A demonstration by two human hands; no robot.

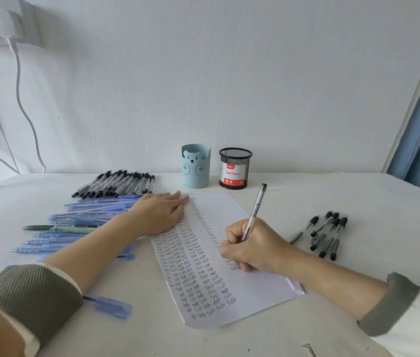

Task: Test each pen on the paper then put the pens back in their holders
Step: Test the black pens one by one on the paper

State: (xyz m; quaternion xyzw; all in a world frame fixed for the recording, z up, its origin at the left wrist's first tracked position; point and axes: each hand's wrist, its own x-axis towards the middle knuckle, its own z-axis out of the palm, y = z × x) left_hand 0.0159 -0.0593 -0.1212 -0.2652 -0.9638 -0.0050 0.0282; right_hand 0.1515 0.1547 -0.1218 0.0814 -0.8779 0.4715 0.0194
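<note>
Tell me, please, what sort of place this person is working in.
Probably a home or office desk: a white table against a plain wall, a bear holder and mesh holder, a charger in a wall socket.

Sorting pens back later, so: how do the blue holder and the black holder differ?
The blue holder is solid with a bear face; the black holder is wire mesh with a red-and-white "Ball Pens" label. The blue holder's rim is notched; the black holder's is level. Both stand upright, no pens sticking out.
</note>
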